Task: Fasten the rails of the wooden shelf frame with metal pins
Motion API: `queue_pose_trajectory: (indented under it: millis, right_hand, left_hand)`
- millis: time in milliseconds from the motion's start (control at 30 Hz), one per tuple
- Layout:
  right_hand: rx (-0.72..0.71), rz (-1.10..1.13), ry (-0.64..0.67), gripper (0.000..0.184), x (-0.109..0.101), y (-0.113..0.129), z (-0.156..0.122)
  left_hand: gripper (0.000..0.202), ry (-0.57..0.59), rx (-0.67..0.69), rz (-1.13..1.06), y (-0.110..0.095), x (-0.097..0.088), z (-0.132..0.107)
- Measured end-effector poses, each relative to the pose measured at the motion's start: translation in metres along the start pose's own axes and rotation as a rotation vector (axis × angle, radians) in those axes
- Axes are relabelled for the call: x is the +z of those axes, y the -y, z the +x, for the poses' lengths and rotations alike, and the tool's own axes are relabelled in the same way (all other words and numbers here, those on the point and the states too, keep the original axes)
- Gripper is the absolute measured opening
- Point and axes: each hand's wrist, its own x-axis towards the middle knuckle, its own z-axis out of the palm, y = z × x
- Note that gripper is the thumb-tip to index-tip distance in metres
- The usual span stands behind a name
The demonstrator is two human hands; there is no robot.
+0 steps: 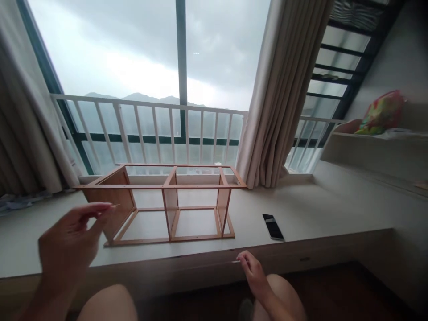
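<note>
My left hand (72,238) is raised at the left, with thumb and forefinger pinched on a small thin pin-like piece (116,205); whether it is a screw I cannot make out. Behind those fingertips stands a wooden frame (200,187) with open compartments, lying lengthwise on the white window ledge (250,223). My right hand (254,273) is lower, over my knee and in front of the ledge's edge. Its closed fingers hold a slim, pale rod (236,261) that points left. Neither hand touches the frame.
A black phone (273,226) lies on the ledge, right of the frame. Curtains (281,89) hang on both sides of the window, with a white railing (150,107) behind the frame. A colourful bag (381,111) sits on a shelf (374,136) at the right.
</note>
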Motion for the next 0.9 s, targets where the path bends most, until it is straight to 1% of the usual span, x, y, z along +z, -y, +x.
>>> queue_pose_trajectory:
  millis: [33, 100, 167, 200, 267, 333, 400, 467, 533, 600, 700, 767, 900]
  right_hand:
    - [-0.016, 0.047, -0.036, 0.043, 0.0, 0.003, 0.013]
    - [-0.042, 0.163, -0.116, 0.041, -0.001, 0.007, 0.044]
    - [-0.06, 0.337, -0.155, 0.04, -0.002, 0.011, 0.078]
    - [-0.067, 0.445, -0.159, 0.041, -0.002, 0.013, 0.094]
    - [-0.079, 0.667, -0.143, 0.043, -0.002, 0.014, 0.126]
    - [-0.09, 0.845, -0.113, 0.043, 0.001, 0.014, 0.15]
    - [-0.109, 0.953, -0.088, 0.037, 0.006, 0.012, 0.168]
    - [-0.135, 1.026, -0.076, 0.032, 0.012, 0.009, 0.178]
    - [-0.162, 1.095, -0.073, 0.031, 0.017, 0.008, 0.185]
    - [-0.179, 1.146, -0.05, 0.029, 0.019, 0.007, 0.19]
    - [-0.17, 1.151, 0.034, 0.03, 0.02, 0.006, 0.194]
    - [-0.164, 1.112, 0.07, 0.032, 0.02, 0.005, 0.195]
    - [-0.174, 1.105, 0.06, 0.031, 0.022, 0.004, 0.193]
  left_hand:
    - [0.022, 0.044, 0.051, -0.007, -0.024, 0.017, 0.001]
    - [0.019, 0.157, 0.15, -0.112, -0.061, 0.055, 0.002]
    - [0.016, 0.329, 0.277, -0.222, -0.087, 0.097, 0.002]
    - [0.016, 0.382, 0.322, -0.271, -0.098, 0.119, 0.001]
    - [0.017, 0.508, 0.37, -0.313, -0.114, 0.162, 0.0]
    - [0.018, 0.624, 0.376, -0.304, -0.125, 0.202, -0.004]
    - [0.018, 0.67, 0.366, -0.262, -0.132, 0.236, -0.008]
    - [0.017, 0.664, 0.371, -0.197, -0.136, 0.261, -0.013]
    - [0.015, 0.655, 0.404, -0.133, -0.138, 0.277, -0.019]
    - [0.014, 0.674, 0.447, -0.102, -0.141, 0.284, -0.023]
    - [0.014, 0.729, 0.478, -0.089, -0.144, 0.287, -0.026]
    - [0.013, 0.766, 0.468, -0.085, -0.145, 0.287, -0.027]
    - [0.014, 0.848, 0.401, -0.105, -0.145, 0.29, -0.024]
